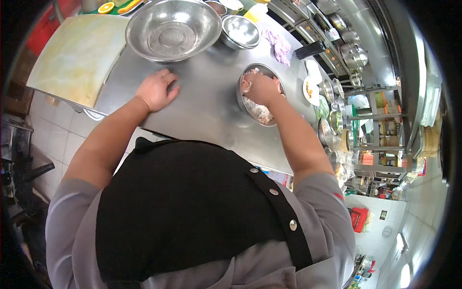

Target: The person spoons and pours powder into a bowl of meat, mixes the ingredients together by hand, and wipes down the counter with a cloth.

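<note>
My right hand (pixel 263 90) is down inside a steel bowl (pixel 240 99), its fingers curled into pieces of raw meat (pixel 276 83) and partly hidden by the back of the hand. Lower in the same bowl, a pale, whitish mass (pixel 259 111) lies against the wall; I cannot tell what coats it. My left hand (pixel 158 90) rests on the steel counter (pixel 202 103) with the thumb apart from loosely bent fingers and nothing in it. Beyond that hand stands a wide steel basin (pixel 137 45) with a perforated-looking bottom.
A large white cutting board (pixel 79 58) covers the counter's left end. Smaller steel bowls (pixel 240 31) stand beside the basin. A purple cloth (pixel 277 45), a black object (pixel 310 49) and a white plate of food (pixel 311 91) lie to the right, near several more bowls.
</note>
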Motion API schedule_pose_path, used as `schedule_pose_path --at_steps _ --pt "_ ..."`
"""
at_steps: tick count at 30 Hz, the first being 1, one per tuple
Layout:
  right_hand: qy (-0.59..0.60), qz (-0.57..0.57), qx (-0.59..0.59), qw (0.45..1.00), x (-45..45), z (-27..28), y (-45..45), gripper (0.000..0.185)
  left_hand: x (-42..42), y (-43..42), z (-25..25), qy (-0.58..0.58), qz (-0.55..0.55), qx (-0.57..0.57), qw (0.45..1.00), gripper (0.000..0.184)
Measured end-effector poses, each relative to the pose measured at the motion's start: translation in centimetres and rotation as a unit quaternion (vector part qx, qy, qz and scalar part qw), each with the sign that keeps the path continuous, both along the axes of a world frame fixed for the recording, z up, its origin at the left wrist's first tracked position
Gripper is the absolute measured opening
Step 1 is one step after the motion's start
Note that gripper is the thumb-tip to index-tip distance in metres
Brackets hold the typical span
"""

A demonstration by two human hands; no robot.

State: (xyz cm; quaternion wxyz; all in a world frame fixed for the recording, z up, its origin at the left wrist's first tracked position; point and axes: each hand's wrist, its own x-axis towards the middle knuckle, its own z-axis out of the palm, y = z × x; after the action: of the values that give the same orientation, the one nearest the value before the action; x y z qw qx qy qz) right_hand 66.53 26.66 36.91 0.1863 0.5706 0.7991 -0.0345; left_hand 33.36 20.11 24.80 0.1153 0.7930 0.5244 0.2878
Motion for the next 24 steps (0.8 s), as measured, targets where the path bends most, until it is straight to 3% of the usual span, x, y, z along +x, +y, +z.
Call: schedule_pose_path --at_steps 3,7,16,20,24 --pt "-0.023 -0.022 0.011 0.999 0.9 0.6 0.1 0.053 0.1 0.1 0.0 0.006 -0.001 -0.011 1.000 0.028" --pt "0.103 -0.051 0.033 0.993 2.9 2.0 -0.2 0.059 0.2 -0.1 0.5 0.006 0.001 -0.005 1.000 0.027" --pt "0.280 -0.098 0.088 0.951 5.7 5.6 -0.1 0.051 0.1 0.2 0.0 0.000 -0.008 0.014 1.000 0.026" --pt "0.370 -0.142 -0.001 0.918 6.7 5.1 -0.3 0.050 0.3 0.1 0.3 0.003 -0.006 -0.002 1.000 0.027" --pt "0.284 -0.039 -0.066 0.956 7.5 2.9 -0.6 0.065 0.2 0.2 0.5 0.017 -0.001 0.001 1.000 0.027"
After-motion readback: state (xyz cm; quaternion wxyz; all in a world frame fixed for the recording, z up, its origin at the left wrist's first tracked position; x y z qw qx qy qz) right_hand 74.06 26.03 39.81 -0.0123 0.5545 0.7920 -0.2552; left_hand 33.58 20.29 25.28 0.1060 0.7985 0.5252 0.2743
